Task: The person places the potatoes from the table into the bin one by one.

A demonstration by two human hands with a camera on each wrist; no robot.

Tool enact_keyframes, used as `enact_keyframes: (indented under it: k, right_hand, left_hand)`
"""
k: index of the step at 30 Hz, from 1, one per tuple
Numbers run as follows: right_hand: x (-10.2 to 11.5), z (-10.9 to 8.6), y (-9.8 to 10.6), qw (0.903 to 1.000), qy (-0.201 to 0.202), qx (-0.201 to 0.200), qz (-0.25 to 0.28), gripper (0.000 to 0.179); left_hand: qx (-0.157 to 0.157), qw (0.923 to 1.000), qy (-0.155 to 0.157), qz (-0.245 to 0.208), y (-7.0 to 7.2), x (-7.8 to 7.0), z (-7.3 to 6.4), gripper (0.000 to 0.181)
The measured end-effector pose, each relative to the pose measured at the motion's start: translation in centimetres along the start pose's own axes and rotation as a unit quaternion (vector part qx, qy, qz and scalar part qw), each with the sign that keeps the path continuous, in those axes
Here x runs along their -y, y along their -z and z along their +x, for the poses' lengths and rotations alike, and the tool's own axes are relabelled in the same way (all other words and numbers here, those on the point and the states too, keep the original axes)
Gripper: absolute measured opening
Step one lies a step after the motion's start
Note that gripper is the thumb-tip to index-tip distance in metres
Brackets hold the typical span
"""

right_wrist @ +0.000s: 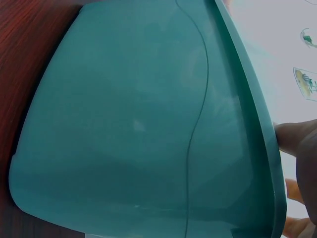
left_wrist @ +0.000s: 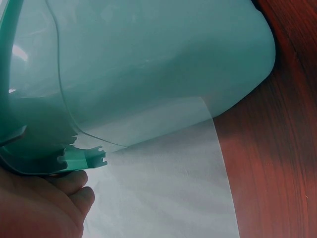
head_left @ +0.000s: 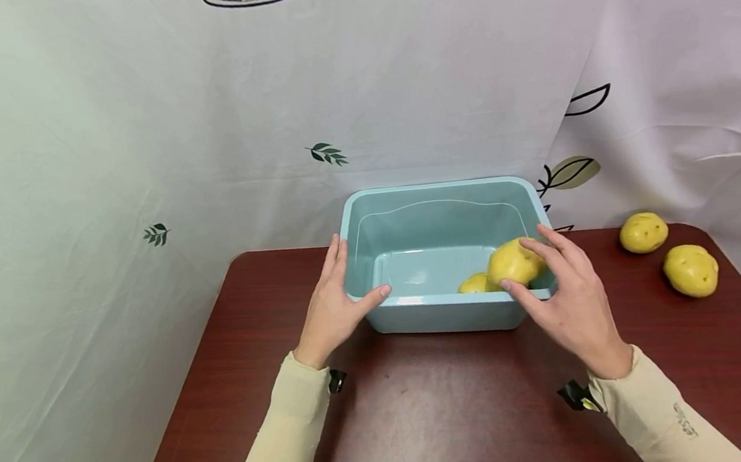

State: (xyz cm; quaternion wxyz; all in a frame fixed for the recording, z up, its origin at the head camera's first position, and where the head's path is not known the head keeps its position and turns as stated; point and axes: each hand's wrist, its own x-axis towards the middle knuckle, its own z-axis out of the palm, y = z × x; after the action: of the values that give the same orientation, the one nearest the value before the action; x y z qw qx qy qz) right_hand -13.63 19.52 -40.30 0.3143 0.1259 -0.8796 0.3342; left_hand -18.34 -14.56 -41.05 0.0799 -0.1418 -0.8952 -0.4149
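Observation:
A light blue plastic basin point(head_left: 444, 317) stands at the back of the table. My left hand point(head_left: 335, 314) grips its front left corner, thumb over the front rim and fingers along the left side. In the left wrist view, fingertips of that hand point(left_wrist: 54, 203) show by the rim's end. At the basin's right end, my right hand point(head_left: 575, 307) holds a yellow potato point(head_left: 512, 263) between thumb and fingers, inside the rim. Another potato point(head_left: 474, 283) lies below, partly hidden. The right wrist view shows the basin wall point(right_wrist: 124, 124); the held potato is hidden there.
Two more potatoes, one at the back point(head_left: 643, 232) and one nearer point(head_left: 690, 271), lie on the dark red wooden table point(head_left: 430, 413) right of the basin. A pale printed cloth point(head_left: 423, 90) hangs behind the table and along its sides.

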Motion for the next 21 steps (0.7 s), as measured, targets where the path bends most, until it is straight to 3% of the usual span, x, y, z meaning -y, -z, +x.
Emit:
enact_keyframes:
  k: [12, 21]
  right_hand:
    - [0.04, 0.17, 0.53, 0.9999, -0.009, -0.009, -0.009, 0.054]
    - [-0.25, 0.08, 0.78, 0.9997, -0.011, -0.018, -0.01, 0.058]
  left_hand:
    - [-0.001, 1.0, 0.004, -0.004, 0.01, -0.05, 0.01, 0.108]
    - [-0.002, 1.0, 0.001, -0.001, -0.06, 0.03, 0.02, 0.108]
